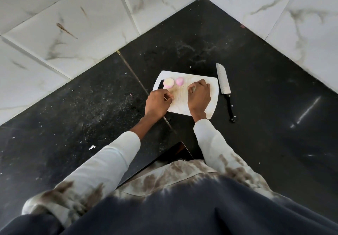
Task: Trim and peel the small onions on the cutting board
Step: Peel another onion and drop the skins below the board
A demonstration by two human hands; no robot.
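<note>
A white cutting board [198, 78] lies on the black counter in the corner. Two peeled small onions rest on its far left part: a pale yellowish one [168, 82] and a pink one [179, 81]. My left hand [158, 104] is at the board's left edge, fingertips pinched on a thin brownish scrap of onion skin. My right hand [199, 95] rests over the board's middle, fingers curled down with the tips pinched; what they pinch is too small to tell. A knife [223, 84] with a black handle lies on the counter just right of the board, blade pointing away.
White marble-look tiled walls [73, 33] close the corner at left and right. The black counter [265, 124] is speckled with crumbs and skin flakes. A counter edge and gap [182, 148] sit just in front of my body.
</note>
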